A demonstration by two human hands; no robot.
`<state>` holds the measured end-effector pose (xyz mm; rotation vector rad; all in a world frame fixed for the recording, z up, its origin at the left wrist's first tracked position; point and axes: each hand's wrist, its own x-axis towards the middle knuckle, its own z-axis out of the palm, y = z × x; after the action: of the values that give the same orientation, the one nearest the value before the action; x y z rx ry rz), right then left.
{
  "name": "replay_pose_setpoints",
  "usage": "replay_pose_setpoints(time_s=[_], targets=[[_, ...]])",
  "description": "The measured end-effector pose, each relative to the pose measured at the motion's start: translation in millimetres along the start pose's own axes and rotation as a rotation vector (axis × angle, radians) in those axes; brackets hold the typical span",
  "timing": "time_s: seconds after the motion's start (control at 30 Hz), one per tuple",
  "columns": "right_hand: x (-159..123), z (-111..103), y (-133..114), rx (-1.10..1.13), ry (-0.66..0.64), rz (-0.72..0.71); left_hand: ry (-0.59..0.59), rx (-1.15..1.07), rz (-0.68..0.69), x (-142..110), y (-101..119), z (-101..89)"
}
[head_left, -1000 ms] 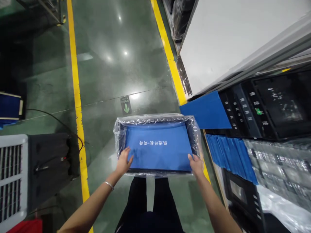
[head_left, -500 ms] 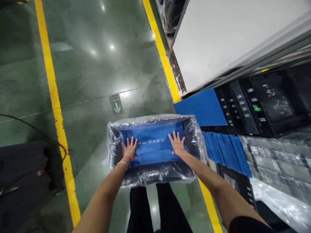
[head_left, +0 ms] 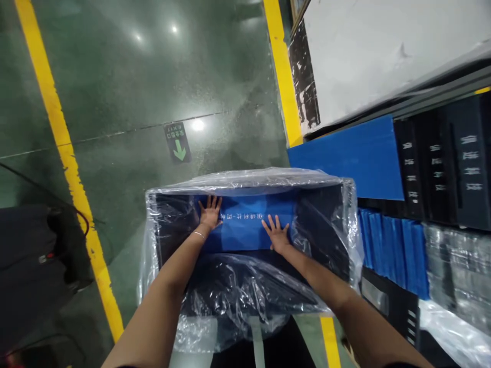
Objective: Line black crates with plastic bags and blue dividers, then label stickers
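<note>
A black crate lined with a clear plastic bag stands on the floor in front of me. A blue sheet with white lettering lies deep inside it. Both my arms reach down into the crate. My left hand lies flat on the sheet's left part, fingers spread, a thin bracelet on its wrist. My right hand presses flat on the sheet's right part, fingers spread too. Neither hand holds anything.
A green floor with yellow lines and a green arrow sign lies beyond the crate. To the right stand a blue panel, stacked black crates, blue sheets on edge and a white board. Dark equipment sits left.
The blue sheet has gone from the crate's top down to its bottom. My hands went from gripping its near edge to lying flat on it, and I have leaned closer over the crate.
</note>
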<state>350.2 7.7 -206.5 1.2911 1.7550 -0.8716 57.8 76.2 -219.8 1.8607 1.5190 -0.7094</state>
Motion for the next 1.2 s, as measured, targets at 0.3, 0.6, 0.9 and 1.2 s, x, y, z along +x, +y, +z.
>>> replay_pose_setpoints(time_s=[0.3,0.6,0.9,1.2], targets=[[6.8,-33.6,7.9,0.114,0.172,0.0,-0.144,0.151,0.071,-18.0,16.8,9.0],[50.9,-89.1,26.6,0.186,0.197,0.206,-0.103,0.273,-0.018,-76.9,1.8,76.1],[22.7,-110.2,38.1,0.289,0.227,0.173,-0.182,0.095,0.029,-94.2,28.4,1.3],[21.8,-125.5,57.7,0.235,0.212,0.217,0.816,-0.209,-0.486,-183.3,-10.9,-76.4]])
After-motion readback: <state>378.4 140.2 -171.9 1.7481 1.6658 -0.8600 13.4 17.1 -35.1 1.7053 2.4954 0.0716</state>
